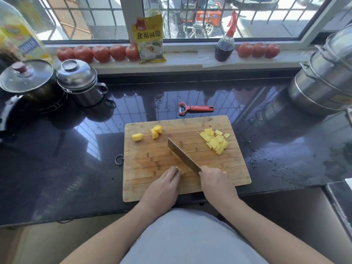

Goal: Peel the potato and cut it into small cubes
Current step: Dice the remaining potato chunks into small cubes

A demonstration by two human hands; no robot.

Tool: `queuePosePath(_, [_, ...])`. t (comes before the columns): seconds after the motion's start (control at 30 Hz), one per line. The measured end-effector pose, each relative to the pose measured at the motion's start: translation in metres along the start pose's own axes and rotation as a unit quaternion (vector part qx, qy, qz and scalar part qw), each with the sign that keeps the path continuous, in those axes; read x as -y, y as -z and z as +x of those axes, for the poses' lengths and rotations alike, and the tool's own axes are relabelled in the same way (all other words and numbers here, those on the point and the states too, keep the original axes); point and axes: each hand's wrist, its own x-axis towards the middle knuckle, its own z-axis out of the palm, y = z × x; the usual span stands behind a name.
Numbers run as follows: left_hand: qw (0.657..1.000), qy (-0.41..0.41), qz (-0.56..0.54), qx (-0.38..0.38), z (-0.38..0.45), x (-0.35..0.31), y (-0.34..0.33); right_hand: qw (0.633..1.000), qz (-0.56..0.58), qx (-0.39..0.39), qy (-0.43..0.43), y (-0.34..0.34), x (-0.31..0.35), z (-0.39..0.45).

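Potato piece [178, 169] sits near the cutting board's [152, 159] front edge, where our left hand [163, 184] pins it steady while our right hand [215, 181] grips the knife [182, 156]; cut cubes [216, 141] are heaped toward the far right corner, clear of the blade.

A black polished countertop [57, 168] runs below a barred window [190, 16]. On the windowsill [182, 61], five tomatoes [101, 53] form a row toward the left end and three tomatoes [259, 50] a row toward the right. Between the rows, a yellow packet of edible soda [150, 39] leans against the window frame, and a dark sauce bottle with a red cap [225, 44] stands upright. At the countertop's back left corner, a black pot with a glass lid [26, 79] sits just beside a lidded steel mug [80, 82]. A large yellow oil bottle [17, 35] stands behind them. A stacked steel steamer [323, 79] occupies the back right corner.
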Motion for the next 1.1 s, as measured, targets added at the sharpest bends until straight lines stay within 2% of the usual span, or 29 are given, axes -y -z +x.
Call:
queuePosePath(0.13, [1.0, 0.005, -0.001, 0.008, -0.002, 0.003, -0.007, 0.999, 0.004, -0.022, 0.024, 0.003, -0.013, -0.01])
queuePosePath(0.37, [0.999, -0.007, 0.024, 0.029, 0.001, 0.003, -0.006, 0.998, -0.032, -0.007, 0.046, -0.005, -0.004, -0.022])
queuePosePath(0.53, [1.0, -0.004, 0.012, 0.001, 0.002, 0.0, -0.004, 0.997, -0.058, 0.025, 0.038, 0.0, -0.003, -0.023])
queuePosePath(0.8, [1.0, 0.0, 0.014, 0.003, 0.002, -0.001, -0.002, 0.996, -0.063, 0.064, 0.025, 0.007, 0.004, -0.03])
queuePosePath(0.97, [1.0, 0.008, 0.009, 0.013, 0.001, -0.001, 0.002, 0.999, -0.014, 0.016, 0.037, -0.008, 0.023, -0.002])
queuePosePath(1.1, [1.0, 0.009, -0.016, 0.007, -0.004, -0.002, 0.003, 0.999, 0.015, -0.004, 0.034, -0.006, 0.012, -0.005])
